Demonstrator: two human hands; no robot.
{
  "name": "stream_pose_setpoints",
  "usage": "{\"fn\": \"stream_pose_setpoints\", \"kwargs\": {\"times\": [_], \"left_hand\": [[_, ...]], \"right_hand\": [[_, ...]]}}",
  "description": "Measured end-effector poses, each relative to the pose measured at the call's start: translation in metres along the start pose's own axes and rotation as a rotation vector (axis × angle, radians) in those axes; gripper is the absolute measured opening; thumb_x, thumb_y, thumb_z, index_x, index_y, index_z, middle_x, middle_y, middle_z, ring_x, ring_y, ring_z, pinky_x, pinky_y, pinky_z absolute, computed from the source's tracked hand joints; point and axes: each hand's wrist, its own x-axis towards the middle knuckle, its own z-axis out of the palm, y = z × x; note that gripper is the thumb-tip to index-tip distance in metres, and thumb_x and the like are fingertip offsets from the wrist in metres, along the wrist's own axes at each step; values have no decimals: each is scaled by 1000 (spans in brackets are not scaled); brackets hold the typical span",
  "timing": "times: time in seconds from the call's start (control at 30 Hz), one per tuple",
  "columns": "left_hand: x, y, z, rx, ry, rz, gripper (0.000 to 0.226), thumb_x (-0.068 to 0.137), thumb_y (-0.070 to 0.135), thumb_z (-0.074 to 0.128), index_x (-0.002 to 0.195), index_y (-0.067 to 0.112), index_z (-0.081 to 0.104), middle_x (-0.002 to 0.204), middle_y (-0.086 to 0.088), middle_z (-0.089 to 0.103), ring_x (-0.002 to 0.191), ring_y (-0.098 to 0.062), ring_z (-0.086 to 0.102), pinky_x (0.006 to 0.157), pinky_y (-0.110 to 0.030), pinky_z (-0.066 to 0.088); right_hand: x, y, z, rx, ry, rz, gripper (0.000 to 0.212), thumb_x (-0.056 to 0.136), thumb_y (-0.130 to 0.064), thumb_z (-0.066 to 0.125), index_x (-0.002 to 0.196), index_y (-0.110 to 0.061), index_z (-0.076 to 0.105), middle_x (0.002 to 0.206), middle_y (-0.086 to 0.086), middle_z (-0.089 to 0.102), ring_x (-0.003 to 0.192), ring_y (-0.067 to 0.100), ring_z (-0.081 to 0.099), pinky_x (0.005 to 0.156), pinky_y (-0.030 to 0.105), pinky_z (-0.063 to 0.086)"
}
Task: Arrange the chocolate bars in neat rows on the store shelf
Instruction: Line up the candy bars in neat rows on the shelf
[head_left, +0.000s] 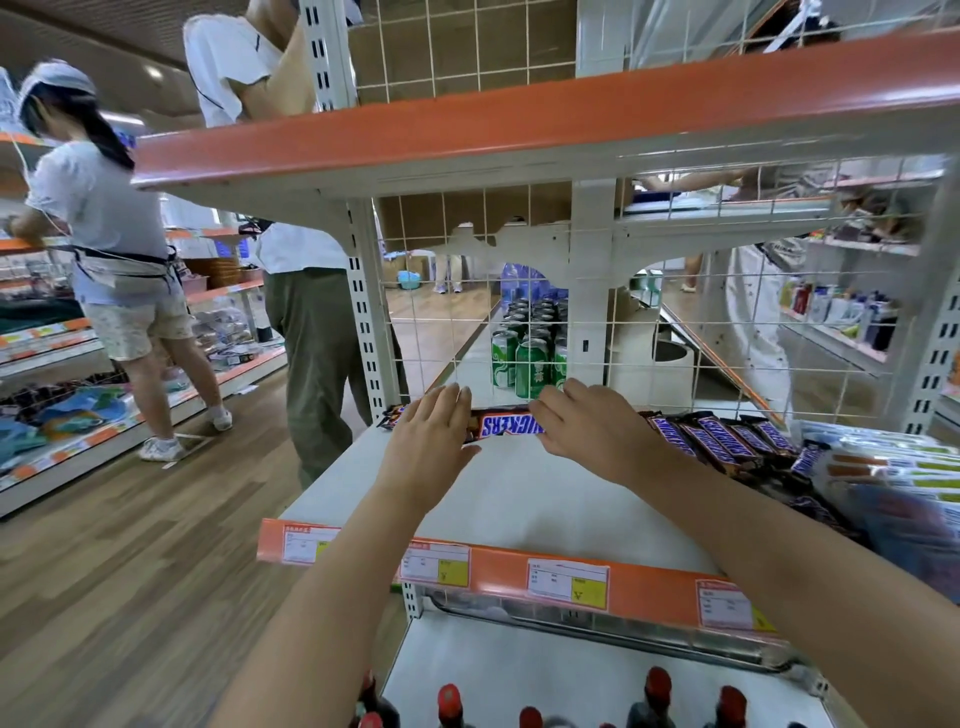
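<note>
Both hands, the left hand (431, 431) and right hand (587, 421), press straightish fingers onto a chocolate bar (506, 423) lying sideways at the shelf's (519, 499) back-left, apparently squaring it against the wire mesh (441, 312).

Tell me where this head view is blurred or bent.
Head view: the orange shelf edge overhead bows from wide-angle distortion; the packets at far right smear with blur; the Snickers bar between left hand and right hand reads sharp.
</note>
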Motion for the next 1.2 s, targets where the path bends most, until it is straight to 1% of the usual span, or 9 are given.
{"fn": "stream_pose_setpoints", "kwargs": {"times": [0.13, 0.47, 0.67, 0.77, 0.83, 0.93, 1.03, 1.1, 1.2], "left_hand": [[0, -5, 1, -4, 120, 45, 44, 57, 34, 87, 88, 9, 70, 80, -3, 68, 75, -22, 67, 67, -32, 56], [-7, -16, -3, -53, 150, -48, 32, 63, 25, 85, 87, 11, 68, 77, -1, 66, 68, -21, 65, 67, -33, 54], [-15, -26, 1, -31, 165, -68, 36, 62, 25, 86, 88, 8, 68, 79, -4, 68, 70, -23, 66, 66, -33, 55], [-17, -26, 4, -21, 178, -54, 36, 61, 26, 86, 86, 8, 67, 78, -4, 67, 67, -23, 65, 64, -34, 55], [-18, -25, 3, -10, 185, -30, 37, 60, 27, 86, 86, 8, 68, 77, -5, 68, 66, -23, 66, 64, -35, 55], [-19, -24, 3, 7, 174, -6, 37, 63, 27, 84, 89, 7, 69, 81, -6, 69, 70, -25, 67, 67, -37, 55], [-20, -21, 0, -32, 62, -45, 39, 84, 32, 66, 115, 8, 61, 109, -7, 65, 98, -28, 63, 88, -40, 48], [-19, -20, -3, -148, -42, -163, 50, 91, 38, 54, 133, 13, 44, 129, -4, 53, 116, -25, 52, 97, -36, 40], [-18, -24, -5, -510, -42, -475, 66, 81, 42, 67, 135, 14, 40, 130, -5, 51, 115, -23, 52, 89, -34, 44]], "right_hand": [[5, -8, 2, 10, 51, -3, 16, 64, -27, 73, 75, -16, 67, 65, -2, 54, 52, 15, 50, 41, 23, 30], [2, -4, 0, 219, 113, 182, 40, 78, -48, 65, 97, -13, 69, 88, 4, 65, 75, 22, 62, 64, 28, 49], [11, 1, -21, 1150, -344, 962, 40, 92, -46, 50, 104, -10, 62, 96, 3, 63, 87, 19, 61, 74, 29, 45], [15, -1, -26, 1519, -634, 1053, 35, 92, -45, 50, 111, -17, 58, 103, 3, 62, 88, 15, 61, 77, 29, 48], [15, -6, -25, 1591, -644, 1066, 29, 91, -41, 55, 109, -19, 59, 106, 4, 63, 93, 16, 61, 76, 27, 49], [16, -10, -23, 1613, -629, 1102, 26, 91, -28, 60, 109, -11, 64, 95, 2, 62, 89, 15, 56, 71, 23, 50], [16, -11, -21, 1626, -658, 1111, 22, 91, -22, 60, 108, -8, 64, 93, 4, 61, 88, 16, 53, 75, 26, 51], [17, -12, -21, 1631, -638, 1134, 19, 92, -21, 58, 106, -10, 63, 96, 7, 60, 91, 18, 52, 76, 26, 52], [19, -13, -20, 1630, -580, 1196, 12, 93, -20, 56, 102, -13, 61, 101, 9, 58, 93, 18, 51, 73, 24, 52]]}}
